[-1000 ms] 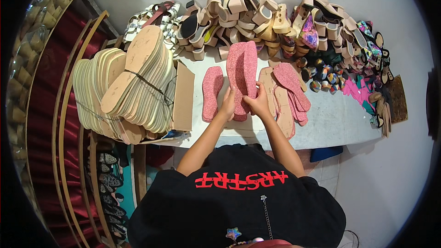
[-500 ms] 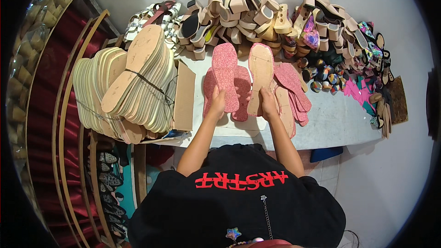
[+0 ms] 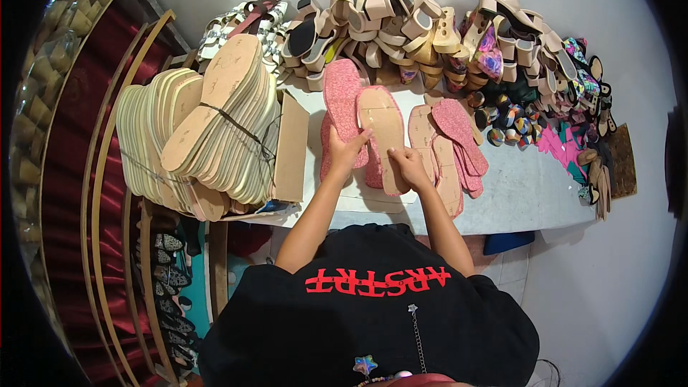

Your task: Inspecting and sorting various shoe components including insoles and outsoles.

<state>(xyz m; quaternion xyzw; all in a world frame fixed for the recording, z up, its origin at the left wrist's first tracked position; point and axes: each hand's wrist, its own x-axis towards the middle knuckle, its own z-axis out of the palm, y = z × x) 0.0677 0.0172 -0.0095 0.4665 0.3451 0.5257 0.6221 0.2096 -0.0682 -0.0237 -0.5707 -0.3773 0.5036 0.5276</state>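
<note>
Over the table my left hand (image 3: 346, 152) is closed on a pink patterned insole (image 3: 342, 97), which stands out beyond my fingers. Its thumb reaches to the edge of a second insole (image 3: 382, 125), whose tan underside with pink edging faces up. My right hand (image 3: 408, 168) grips the lower right side of that tan-faced insole, thumb on top. The two insoles lie close together and partly overlap. More pink insoles show beneath them, mostly hidden. To the right of my right hand lies a loose group of insoles, some pink side up (image 3: 457, 127), some tan side up (image 3: 446, 175).
A tied stack of tan sole pieces (image 3: 215, 122) stands left beside a cardboard box (image 3: 290, 150). Heeled sandals (image 3: 387, 21) are heaped along the wall. Small multicoloured rounded pieces (image 3: 512, 125), pink scraps (image 3: 555, 142) and a brown board (image 3: 625, 160) lie on the right.
The tan-faced insole has moved left and nearer, against the pink one, with my right hand. My left hand's thumb now reaches toward it.
</note>
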